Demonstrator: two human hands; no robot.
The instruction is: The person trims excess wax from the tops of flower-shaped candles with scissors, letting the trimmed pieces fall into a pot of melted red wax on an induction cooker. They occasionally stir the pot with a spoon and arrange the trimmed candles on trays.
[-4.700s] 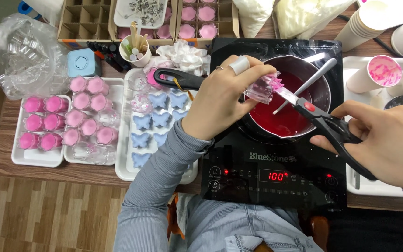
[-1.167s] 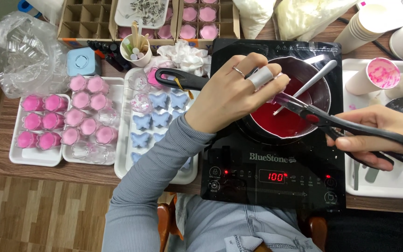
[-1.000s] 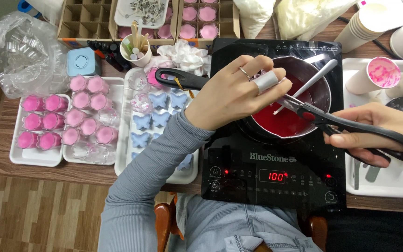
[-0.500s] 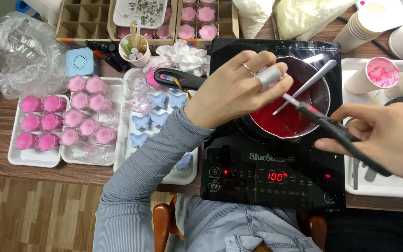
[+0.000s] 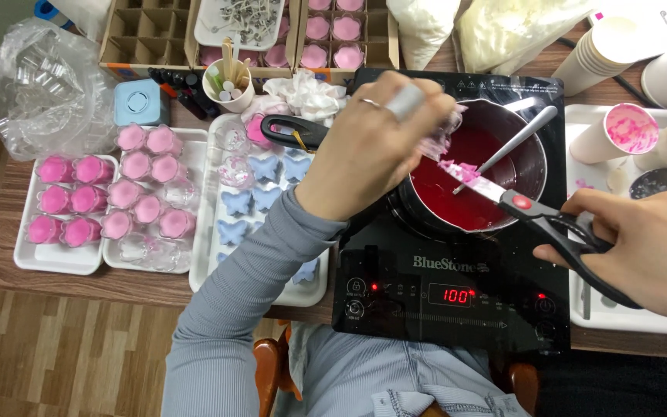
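Saucepan (image 5: 530, 147) of red melted wax sits on my black induction cooker (image 5: 395, 301). At three o'clock, my right hand (image 5: 650, 251) clamps black scissors (image 5: 550, 220). At eleven o'clock of them, my left hand (image 5: 368, 143) pinches a clear candle cup (image 5: 439, 141) over the wax.

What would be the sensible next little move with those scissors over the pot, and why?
Probably tip or tap the scissors so the pink crumbs drop off. Bits of pink wax cling to the blade tips, which the right hand holds over the red liquid in the pot, while the left hand holds a clear mould beside them.
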